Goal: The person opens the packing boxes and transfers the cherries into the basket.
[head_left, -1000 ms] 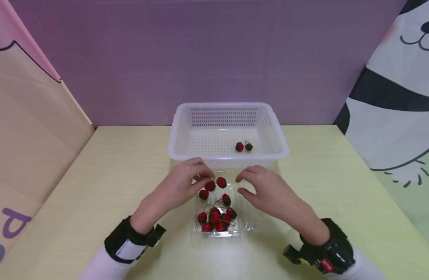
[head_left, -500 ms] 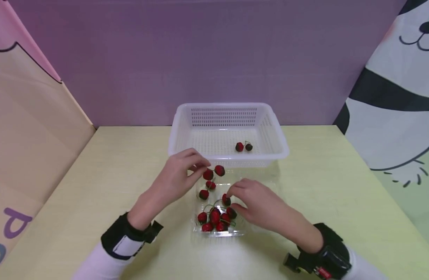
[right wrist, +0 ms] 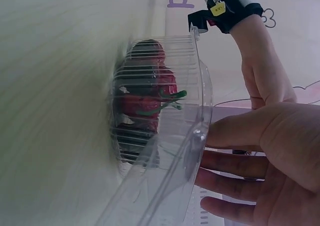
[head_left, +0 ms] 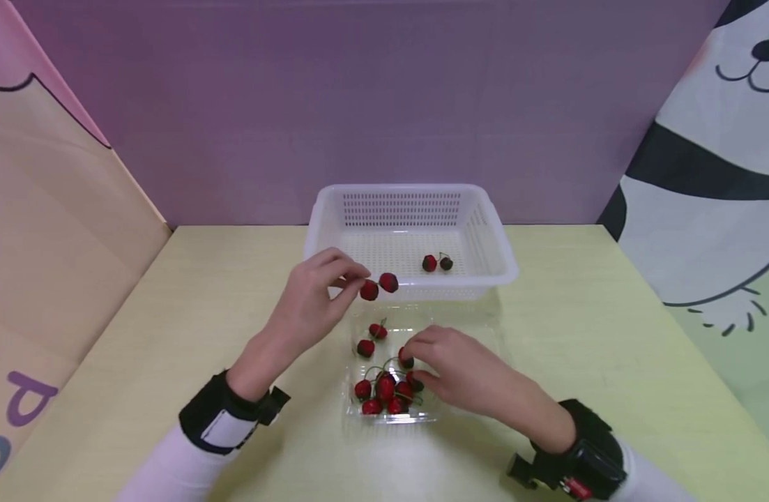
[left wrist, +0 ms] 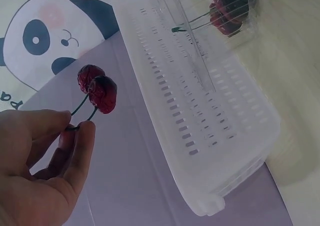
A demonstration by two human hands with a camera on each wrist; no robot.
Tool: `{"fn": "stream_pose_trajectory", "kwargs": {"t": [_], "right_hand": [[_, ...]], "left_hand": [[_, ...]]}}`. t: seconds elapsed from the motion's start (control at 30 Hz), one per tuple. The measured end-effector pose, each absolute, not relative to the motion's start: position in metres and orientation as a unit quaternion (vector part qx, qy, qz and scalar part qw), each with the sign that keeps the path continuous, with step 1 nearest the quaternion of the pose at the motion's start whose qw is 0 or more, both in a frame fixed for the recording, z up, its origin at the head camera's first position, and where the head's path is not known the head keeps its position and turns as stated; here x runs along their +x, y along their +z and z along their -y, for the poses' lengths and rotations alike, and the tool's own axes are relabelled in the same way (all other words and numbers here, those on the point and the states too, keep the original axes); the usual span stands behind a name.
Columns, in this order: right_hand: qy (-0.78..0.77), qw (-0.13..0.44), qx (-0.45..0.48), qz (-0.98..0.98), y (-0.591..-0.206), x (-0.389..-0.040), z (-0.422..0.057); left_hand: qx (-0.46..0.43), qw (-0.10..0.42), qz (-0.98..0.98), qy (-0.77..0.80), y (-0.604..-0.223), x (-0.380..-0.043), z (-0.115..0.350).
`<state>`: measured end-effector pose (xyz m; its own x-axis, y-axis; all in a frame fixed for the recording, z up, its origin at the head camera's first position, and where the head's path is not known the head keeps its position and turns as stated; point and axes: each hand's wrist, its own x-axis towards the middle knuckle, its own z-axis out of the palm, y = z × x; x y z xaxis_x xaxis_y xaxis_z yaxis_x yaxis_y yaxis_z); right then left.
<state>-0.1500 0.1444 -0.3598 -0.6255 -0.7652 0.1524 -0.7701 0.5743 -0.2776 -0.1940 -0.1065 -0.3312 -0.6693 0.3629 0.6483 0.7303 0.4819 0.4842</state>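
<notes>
My left hand (head_left: 311, 300) pinches the green stems of a pair of cherries (left wrist: 102, 95) between thumb and fingers. In the head view the pair hangs at the near rim of the white plastic basket (head_left: 497, 275), toward its left end. Over the clear plastic box (head_left: 393, 420) is my right hand (head_left: 468, 366), its thumb and fingers apart around a cherry (head_left: 405, 358) at the box's right side. In the right wrist view its fingertips reach past the box's rim, partly hidden by it. Several red cherries with green stems (head_left: 385, 389) lie heaped in the box's near end.
The basket stands at the back of the pale table (head_left: 233, 279), with two cherries (head_left: 429, 263) inside at the right. Two more cherries (head_left: 366, 348) lie in the box's left half. A purple wall (head_left: 384, 104) rises behind the table.
My left hand has lifted its pair of cherries up and away from the box to the basket's near rim. My right hand has come down and left to the cherries in the box.
</notes>
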Motion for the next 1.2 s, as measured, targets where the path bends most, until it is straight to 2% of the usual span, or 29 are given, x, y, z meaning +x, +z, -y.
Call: {"fn": "stream_pose_trajectory", "kwargs": {"t": [0.47, 1.2], "right_hand": [[0.125, 0.008, 0.460, 0.879, -0.365, -0.149, -0.139], [0.075, 0.019, 0.497, 0.864, -0.375, -0.145, -0.130]], "left_hand": [[-0.299, 0.278, 0.818, -0.406, -0.328, -0.205, 0.108], [-0.241, 0.293, 0.829, -0.411, -0.335, -0.221, 0.109]]}}
